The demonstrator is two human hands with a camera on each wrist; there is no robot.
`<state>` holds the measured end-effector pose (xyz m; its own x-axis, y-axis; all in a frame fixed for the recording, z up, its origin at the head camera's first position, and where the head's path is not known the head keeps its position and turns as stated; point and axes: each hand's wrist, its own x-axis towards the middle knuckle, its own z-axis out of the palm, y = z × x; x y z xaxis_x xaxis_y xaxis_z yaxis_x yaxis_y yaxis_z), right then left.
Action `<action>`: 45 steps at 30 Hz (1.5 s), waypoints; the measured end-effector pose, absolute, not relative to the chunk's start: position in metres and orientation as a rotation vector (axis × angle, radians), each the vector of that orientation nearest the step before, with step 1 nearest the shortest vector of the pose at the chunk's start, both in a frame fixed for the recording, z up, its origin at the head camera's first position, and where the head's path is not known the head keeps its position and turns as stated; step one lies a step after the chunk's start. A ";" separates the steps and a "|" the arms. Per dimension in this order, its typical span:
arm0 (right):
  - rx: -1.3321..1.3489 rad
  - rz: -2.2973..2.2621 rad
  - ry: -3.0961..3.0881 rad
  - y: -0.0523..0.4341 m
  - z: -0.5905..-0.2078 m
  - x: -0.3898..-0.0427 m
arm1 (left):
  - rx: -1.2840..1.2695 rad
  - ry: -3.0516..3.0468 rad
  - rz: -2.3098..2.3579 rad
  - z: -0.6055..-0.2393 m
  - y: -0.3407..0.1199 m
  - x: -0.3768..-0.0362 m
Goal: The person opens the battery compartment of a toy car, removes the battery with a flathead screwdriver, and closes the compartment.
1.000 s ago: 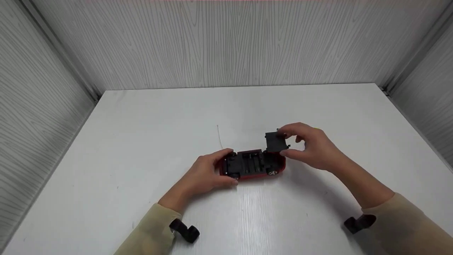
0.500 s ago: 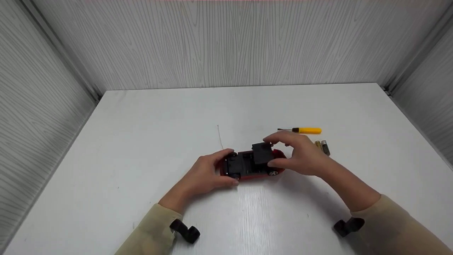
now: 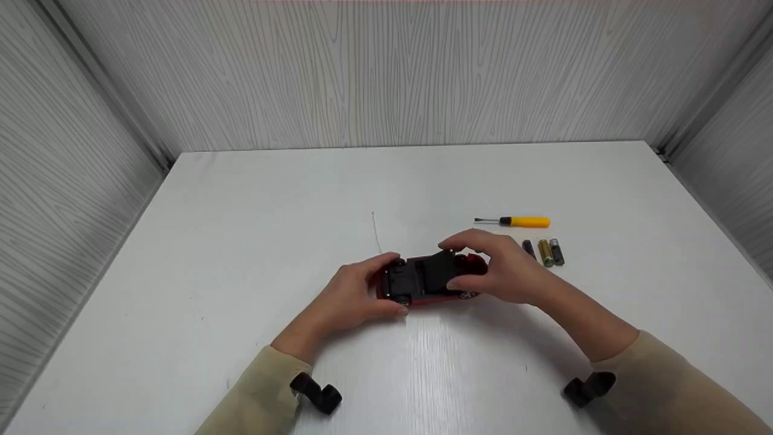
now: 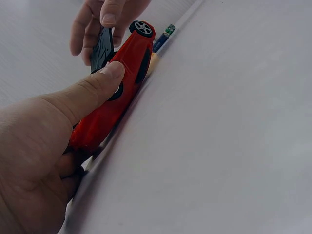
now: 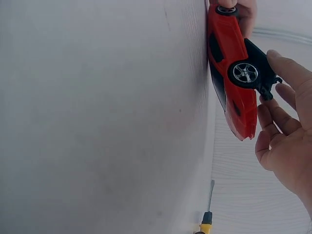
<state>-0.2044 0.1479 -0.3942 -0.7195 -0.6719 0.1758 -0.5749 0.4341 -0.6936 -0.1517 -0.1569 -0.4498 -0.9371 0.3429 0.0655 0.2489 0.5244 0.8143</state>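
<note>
Lighting: bright, even, overhead; soft shadows under forearms. Mild glare on white table, lower centre. Wrist views tilted, near hands blurred.

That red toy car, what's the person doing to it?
The red toy car lies upside down on the white table. The left hand grips its back end to hold it in place. The right hand holds a black cover against the car's underside. Off to the right lie a yellow screwdriver and three batteries, untouched.
</note>
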 end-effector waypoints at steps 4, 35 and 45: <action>-1.099 -1.170 2.527 0.144 -0.396 -0.203 | 0.523 2.658 1.389 -0.450 -0.157 -0.152; -1.088 -1.226 2.490 0.138 -0.405 -0.205 | 0.499 2.663 1.369 -0.448 -0.156 -0.150; -1.037 -1.171 2.521 0.139 -0.404 -0.204 | 0.497 2.669 1.357 -0.447 -0.156 -0.151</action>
